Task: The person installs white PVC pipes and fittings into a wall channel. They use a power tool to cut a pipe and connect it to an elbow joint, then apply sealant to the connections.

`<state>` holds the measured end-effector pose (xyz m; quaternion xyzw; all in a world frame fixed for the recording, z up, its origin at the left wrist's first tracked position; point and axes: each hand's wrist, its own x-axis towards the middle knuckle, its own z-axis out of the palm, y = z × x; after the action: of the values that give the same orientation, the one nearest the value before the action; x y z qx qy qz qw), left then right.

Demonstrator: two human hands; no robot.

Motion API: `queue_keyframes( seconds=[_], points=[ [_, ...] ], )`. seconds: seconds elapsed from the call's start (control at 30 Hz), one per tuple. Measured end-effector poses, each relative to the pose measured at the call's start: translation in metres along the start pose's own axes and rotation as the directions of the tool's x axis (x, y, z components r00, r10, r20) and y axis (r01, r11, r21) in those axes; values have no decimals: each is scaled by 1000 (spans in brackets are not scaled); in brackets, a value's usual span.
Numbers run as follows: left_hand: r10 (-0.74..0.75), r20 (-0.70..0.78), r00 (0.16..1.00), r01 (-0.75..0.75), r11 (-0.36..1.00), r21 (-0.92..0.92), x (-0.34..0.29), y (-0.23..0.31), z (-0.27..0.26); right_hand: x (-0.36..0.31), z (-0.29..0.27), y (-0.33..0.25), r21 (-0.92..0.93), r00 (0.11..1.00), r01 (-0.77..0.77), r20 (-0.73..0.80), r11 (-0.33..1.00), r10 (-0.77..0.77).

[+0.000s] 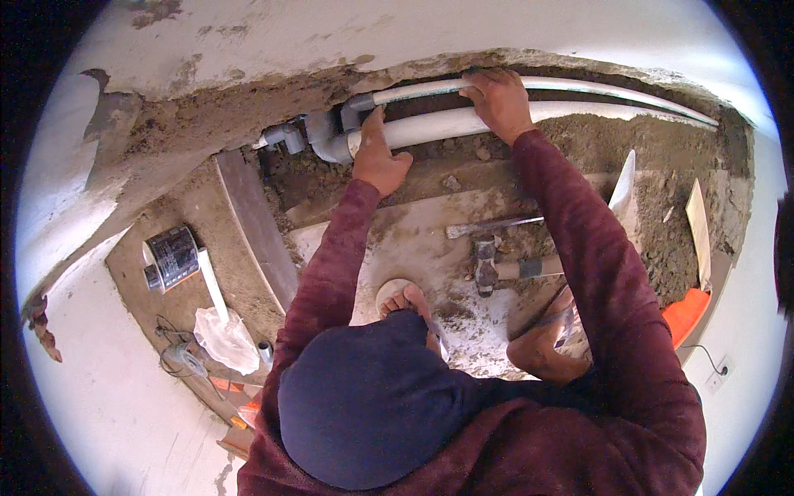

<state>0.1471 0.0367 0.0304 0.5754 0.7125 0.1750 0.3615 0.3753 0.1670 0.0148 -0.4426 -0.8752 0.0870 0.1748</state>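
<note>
A thin white pipe [595, 85] runs along the trench at the wall's foot, its left end in a grey elbow [358, 104]. My right hand [501, 101] is closed over this thin pipe, fingers curled around its far side. Below it lies a thicker white pipe [442, 126], joined at its left to a larger grey elbow fitting [331, 142]. My left hand [382, 164] rests against the thick pipe just beside that fitting. Its index finger stretches up toward the small elbow and its thumb stands apart; the other fingers are partly hidden.
A hammer [486, 269] and a flat metal chisel [494, 225] lie on the dusty floor below the trench. Loose soil [674, 248] is heaped at the right. A wooden board [252, 219], a dark can [174, 255] and a clear plastic bag [226, 339] are at the left.
</note>
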Motion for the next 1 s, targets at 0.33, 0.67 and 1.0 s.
queue_keyframes(
  seconds=[0.33, 0.67, 1.0],
  points=[
    [-105, 35, 994, 102, 992, 80, 2, 9, 0, 11, -6, 4, -35, 957, 9, 291, 999, 2],
    [-179, 110, 978, 158, 971, 180, 1, 23, -7, 16, -8, 10, 55, 928, 80, 359, 995, -94],
    [-151, 241, 959, 61, 937, 344, -16, 74, -37, 27, 3, 13, 86, 795, 32, 602, 996, -78]
  ],
)
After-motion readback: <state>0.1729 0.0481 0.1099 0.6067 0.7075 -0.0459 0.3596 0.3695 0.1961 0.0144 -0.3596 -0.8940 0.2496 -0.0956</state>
